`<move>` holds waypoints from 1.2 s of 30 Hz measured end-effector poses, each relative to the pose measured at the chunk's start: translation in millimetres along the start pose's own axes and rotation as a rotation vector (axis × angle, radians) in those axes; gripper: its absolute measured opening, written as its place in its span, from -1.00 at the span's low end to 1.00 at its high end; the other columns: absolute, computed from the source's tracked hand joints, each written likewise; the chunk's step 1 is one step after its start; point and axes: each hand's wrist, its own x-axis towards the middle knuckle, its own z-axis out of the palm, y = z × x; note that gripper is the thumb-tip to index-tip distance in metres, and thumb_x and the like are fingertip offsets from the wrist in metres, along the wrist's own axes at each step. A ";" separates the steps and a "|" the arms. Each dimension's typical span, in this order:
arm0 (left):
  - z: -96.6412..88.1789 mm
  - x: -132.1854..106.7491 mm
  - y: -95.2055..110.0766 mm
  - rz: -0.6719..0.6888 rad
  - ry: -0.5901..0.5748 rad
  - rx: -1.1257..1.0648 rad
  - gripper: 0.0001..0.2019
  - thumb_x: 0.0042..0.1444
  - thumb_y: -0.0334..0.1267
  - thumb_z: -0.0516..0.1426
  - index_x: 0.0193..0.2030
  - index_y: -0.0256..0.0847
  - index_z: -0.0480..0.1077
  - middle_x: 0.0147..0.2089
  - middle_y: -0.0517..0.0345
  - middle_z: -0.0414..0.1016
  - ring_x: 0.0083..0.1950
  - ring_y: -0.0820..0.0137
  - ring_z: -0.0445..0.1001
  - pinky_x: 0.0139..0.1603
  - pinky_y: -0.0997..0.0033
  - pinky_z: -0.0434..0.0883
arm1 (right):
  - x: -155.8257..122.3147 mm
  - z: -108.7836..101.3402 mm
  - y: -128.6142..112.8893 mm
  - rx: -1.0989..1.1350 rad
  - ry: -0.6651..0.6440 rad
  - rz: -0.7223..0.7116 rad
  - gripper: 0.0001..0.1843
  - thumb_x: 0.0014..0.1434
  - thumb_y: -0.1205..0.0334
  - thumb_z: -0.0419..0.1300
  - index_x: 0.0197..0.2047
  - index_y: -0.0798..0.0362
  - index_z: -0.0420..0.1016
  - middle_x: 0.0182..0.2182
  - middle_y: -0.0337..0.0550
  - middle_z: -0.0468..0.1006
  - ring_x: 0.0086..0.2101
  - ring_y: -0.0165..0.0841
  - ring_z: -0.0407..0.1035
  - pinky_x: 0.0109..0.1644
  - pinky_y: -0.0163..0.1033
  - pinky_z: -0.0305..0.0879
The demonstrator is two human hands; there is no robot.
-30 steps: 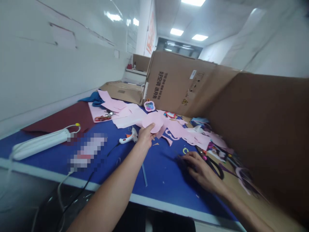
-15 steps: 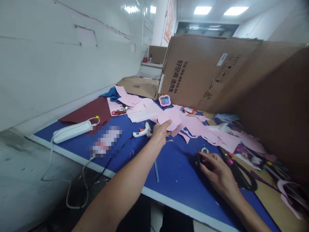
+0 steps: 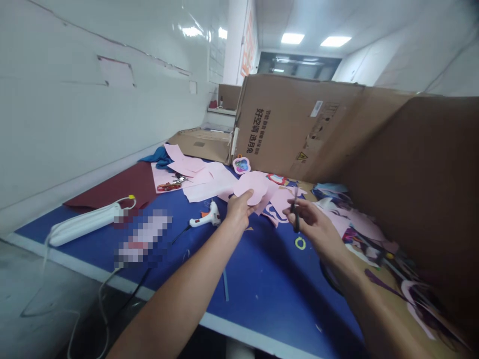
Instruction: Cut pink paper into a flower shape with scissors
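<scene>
My left hand (image 3: 240, 208) is closed on a pink scalloped cutout (image 3: 251, 185), thumb on top, held above the table. In my right hand (image 3: 316, 222) is a small pair of scissors (image 3: 297, 219) with dark handles, the blades pointing up and away from me. The scissors are apart from the cutout. Beyond them lie pink sheets and offcuts (image 3: 204, 185). A white glue gun (image 3: 205, 217) rests left of my left hand. Near my right hand is a yellow-green ring (image 3: 300, 243). A pink flower-shaped piece with a colourful centre (image 3: 241, 165) leans by the box.
A large cardboard box (image 3: 292, 129) stands along the back and right. On the left are a white power strip (image 3: 88, 224) with cables, a dark red sheet (image 3: 108, 197) and a blue cloth (image 3: 160, 157). Mixed scraps (image 3: 368, 239) pile up at the right. The blue tabletop (image 3: 262, 289) ends in a white edge.
My right hand has risen from the tabletop and moved forward and left with the scissors, nearer the cutout. My left hand still holds the cutout. The view has shifted slightly.
</scene>
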 end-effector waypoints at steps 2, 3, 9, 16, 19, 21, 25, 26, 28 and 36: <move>1.0 3.5 -1.2 0.001 -0.003 -0.004 -0.63 0.06 -0.38 0.37 0.04 -0.27 0.52 -0.08 -0.13 0.69 -0.28 0.23 0.70 -0.34 0.34 0.62 | 10.0 9.0 2.4 0.070 0.032 0.012 -0.44 0.13 -0.16 0.41 0.08 -0.03 0.50 -0.14 -0.09 0.65 -0.17 -0.19 0.49 -0.25 -0.23 0.36; 0.0 4.9 -2.2 -0.011 0.024 0.002 -0.63 0.07 -0.38 0.36 0.04 -0.27 0.51 -0.09 -0.14 0.69 -0.30 0.23 0.70 -0.37 0.36 0.60 | 11.2 14.3 6.2 0.094 0.033 0.033 -0.44 0.12 -0.16 0.41 0.06 -0.02 0.50 -0.19 -0.12 0.64 -0.20 -0.21 0.48 -0.28 -0.25 0.32; -7.7 6.1 -3.3 -0.029 -0.003 -0.011 -0.62 0.07 -0.44 0.34 0.06 -0.23 0.51 0.04 -0.11 0.68 -0.20 0.23 0.70 -0.30 0.34 0.65 | -4.6 38.8 27.7 0.240 -0.048 0.095 -0.51 0.18 -0.17 0.36 -0.01 0.01 0.55 -0.31 -0.17 0.61 -0.34 -0.31 0.39 -0.30 -0.26 0.23; -5.7 0.5 5.8 -0.007 0.049 0.001 -0.65 0.09 -0.42 0.34 0.04 -0.23 0.52 0.03 -0.13 0.67 -0.23 0.23 0.70 -0.40 0.43 0.60 | -10.8 44.5 36.0 0.350 -0.108 0.157 -0.57 0.26 -0.14 0.33 0.01 0.02 0.57 -0.40 -0.20 0.60 -0.45 -0.36 0.33 -0.37 -0.28 0.14; -4.9 -1.7 7.8 0.003 0.043 -0.026 -0.65 0.10 -0.42 0.34 0.05 -0.23 0.52 -0.01 -0.12 0.69 -0.23 0.24 0.70 -0.37 0.41 0.62 | -11.4 47.1 36.5 0.379 -0.132 0.178 -0.57 0.26 -0.14 0.33 0.00 0.03 0.58 -0.41 -0.19 0.61 -0.46 -0.36 0.32 -0.38 -0.28 0.13; -4.0 -3.3 7.8 0.004 0.031 -0.026 -0.64 0.11 -0.42 0.33 0.06 -0.23 0.52 -0.04 -0.10 0.70 -0.23 0.24 0.70 -0.35 0.41 0.62 | -11.8 48.0 35.4 0.392 -0.137 0.175 -0.57 0.27 -0.13 0.33 0.00 0.03 0.59 -0.42 -0.18 0.60 -0.45 -0.36 0.32 -0.38 -0.28 0.12; -1.3 -7.4 5.5 0.010 0.007 -0.018 -0.69 0.11 -0.45 0.32 0.02 -0.25 0.53 -0.08 -0.08 0.70 -0.29 0.26 0.69 -0.38 0.40 0.62 | -11.1 48.1 34.2 0.429 -0.132 0.170 -0.55 0.25 -0.14 0.34 0.01 0.04 0.60 -0.43 -0.19 0.59 -0.46 -0.38 0.29 -0.38 -0.28 0.10; -0.5 -8.6 4.7 0.011 0.002 -0.022 -0.70 0.11 -0.46 0.32 0.01 -0.26 0.53 -0.09 -0.08 0.70 -0.29 0.26 0.69 -0.38 0.39 0.63 | -10.6 48.0 34.7 0.442 -0.129 0.171 -0.55 0.25 -0.15 0.35 0.00 0.04 0.60 -0.43 -0.19 0.58 -0.47 -0.38 0.28 -0.39 -0.28 0.08; 1.2 -11.2 3.2 0.010 0.002 -0.028 -0.72 0.11 -0.48 0.31 -0.02 -0.28 0.53 -0.12 -0.07 0.70 -0.30 0.26 0.69 -0.38 0.38 0.63 | -9.2 48.2 36.4 0.462 -0.118 0.172 -0.55 0.24 -0.16 0.35 -0.01 0.04 0.60 -0.44 -0.19 0.58 -0.48 -0.38 0.27 -0.40 -0.28 0.06; 10.4 -25.7 -4.8 -0.044 -0.018 -0.032 -0.78 0.15 -0.51 0.27 -0.05 -0.32 0.52 -0.23 -0.06 0.69 -0.36 0.25 0.69 -0.42 0.39 0.63 | -4.5 50.1 43.2 0.463 -0.060 0.152 -0.62 0.24 -0.13 0.36 -0.09 0.01 0.61 -0.42 -0.21 0.56 -0.46 -0.39 0.23 -0.40 -0.27 0.05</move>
